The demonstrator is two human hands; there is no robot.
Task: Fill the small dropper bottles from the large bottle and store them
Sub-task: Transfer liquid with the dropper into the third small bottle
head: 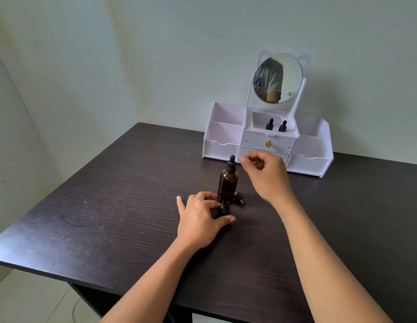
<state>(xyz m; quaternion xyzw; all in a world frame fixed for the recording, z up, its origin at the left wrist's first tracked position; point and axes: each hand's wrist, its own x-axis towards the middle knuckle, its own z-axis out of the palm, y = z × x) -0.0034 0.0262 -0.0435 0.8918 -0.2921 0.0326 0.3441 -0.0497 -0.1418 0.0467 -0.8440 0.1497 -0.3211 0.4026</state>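
Observation:
A large amber bottle [228, 184] with a black dropper cap stands upright in the middle of the dark table. Just in front of it a small dark bottle [224, 208] stands with its threaded neck uncovered, and my left hand [200, 217] grips it between thumb and fingers. A small black dropper cap [240, 198] lies on the table right of the large bottle's base. My right hand [264, 176] hovers just right of the large bottle's cap, fingers curled and apart, holding nothing. Two small capped dropper bottles [276, 125] stand in the organizer's middle compartment.
A white organizer [226, 136] with side compartments, two drawers and a round cat-ear mirror [278, 78] stands at the table's back edge against the wall. The dark wooden table [123, 206] ends near me; its left edge drops to a tiled floor.

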